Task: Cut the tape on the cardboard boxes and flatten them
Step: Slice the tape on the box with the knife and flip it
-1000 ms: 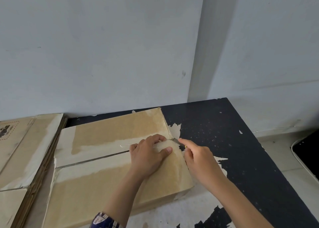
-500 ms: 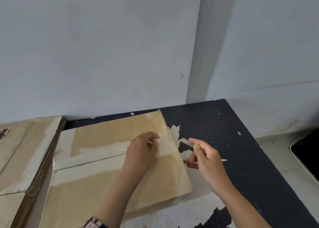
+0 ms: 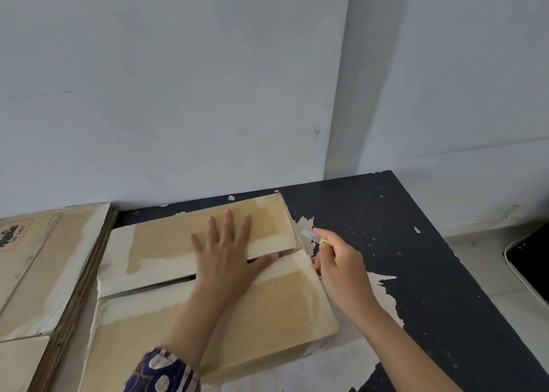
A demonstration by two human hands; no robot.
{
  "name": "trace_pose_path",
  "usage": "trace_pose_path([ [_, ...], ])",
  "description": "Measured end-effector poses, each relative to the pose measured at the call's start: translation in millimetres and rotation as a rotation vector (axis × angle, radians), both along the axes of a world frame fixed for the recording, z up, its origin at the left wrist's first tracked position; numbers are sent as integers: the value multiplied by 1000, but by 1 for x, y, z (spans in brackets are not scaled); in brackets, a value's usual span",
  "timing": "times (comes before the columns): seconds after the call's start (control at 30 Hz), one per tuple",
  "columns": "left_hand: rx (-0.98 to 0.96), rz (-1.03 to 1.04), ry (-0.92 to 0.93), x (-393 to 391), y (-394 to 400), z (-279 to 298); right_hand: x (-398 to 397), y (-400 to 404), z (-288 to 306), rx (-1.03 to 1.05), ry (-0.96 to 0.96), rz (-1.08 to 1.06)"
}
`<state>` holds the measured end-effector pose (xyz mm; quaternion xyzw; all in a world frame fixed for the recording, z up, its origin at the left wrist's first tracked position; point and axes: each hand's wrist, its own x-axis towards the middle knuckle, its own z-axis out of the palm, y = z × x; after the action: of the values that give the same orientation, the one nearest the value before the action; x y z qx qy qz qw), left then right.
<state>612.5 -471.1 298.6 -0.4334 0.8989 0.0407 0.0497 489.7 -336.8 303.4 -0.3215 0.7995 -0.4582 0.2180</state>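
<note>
Left hand (image 3: 228, 261) presses flat, fingers spread, on box (image 3: 208, 296); right hand (image 3: 341, 267) grips cutter (image 3: 312, 236) — blade exposed near thumb, slip risks cut.

We see the flattened stack (image 3: 32, 267) cut off at the left edge, its print unreadable. Our right hand (image 3: 341, 268) hides the cutter (image 3: 315, 237) handle; the box (image 3: 208, 317) runs under our left forearm.
</note>
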Motion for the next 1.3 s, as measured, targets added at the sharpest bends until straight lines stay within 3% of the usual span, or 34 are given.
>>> trace_pose_path([
  [0.23, -36, 1, 122, 6, 3, -14, 0, -2, -2, 28, 51, 38],
  [0.73, -56, 8, 149, 7, 6, -13, 4, -2, 1, 102, 153, 51],
  [0.87, -61, -1, 153, 7, 6, -12, 0, -1, 2, 120, 105, 100],
  [1.03, -50, -9, 151, 7, 6, -10, -1, 5, 0, 93, 63, 112],
  [1.2, -68, -45, 110, 7, 5, -6, -6, -1, 0, -141, -13, -86],
  [1.3, -62, -81, 97, 7, 4, -4, -5, -12, 0, -152, 18, -56],
])
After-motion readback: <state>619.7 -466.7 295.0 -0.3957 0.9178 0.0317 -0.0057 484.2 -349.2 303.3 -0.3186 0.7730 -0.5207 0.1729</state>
